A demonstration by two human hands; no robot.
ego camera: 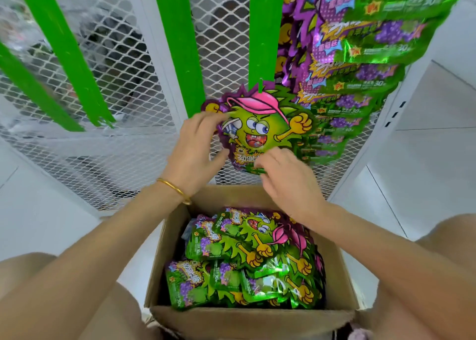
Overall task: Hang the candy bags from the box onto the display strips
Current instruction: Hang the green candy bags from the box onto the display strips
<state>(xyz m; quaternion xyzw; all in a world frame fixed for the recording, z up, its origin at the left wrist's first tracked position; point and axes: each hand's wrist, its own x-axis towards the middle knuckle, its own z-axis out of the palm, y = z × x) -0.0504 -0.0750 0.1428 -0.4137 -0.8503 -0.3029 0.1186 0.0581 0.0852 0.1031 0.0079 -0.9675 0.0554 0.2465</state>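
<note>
A green and purple candy bag (260,125) with a cartoon face and pink cap hangs at the tip of a green display strip (262,30). My left hand (195,149) grips the bag's left edge. My right hand (286,177) pinches its bottom edge. Below, an open cardboard box (247,321) holds several more of the same bags (247,259). To the right, several bags (360,56) hang in a column on another strip.
White wire mesh panels (123,56) stand behind the strips. Bare green strips (177,43) (64,53) hang to the left. A white shelf side (425,95) rises on the right. My knees flank the box on the white floor.
</note>
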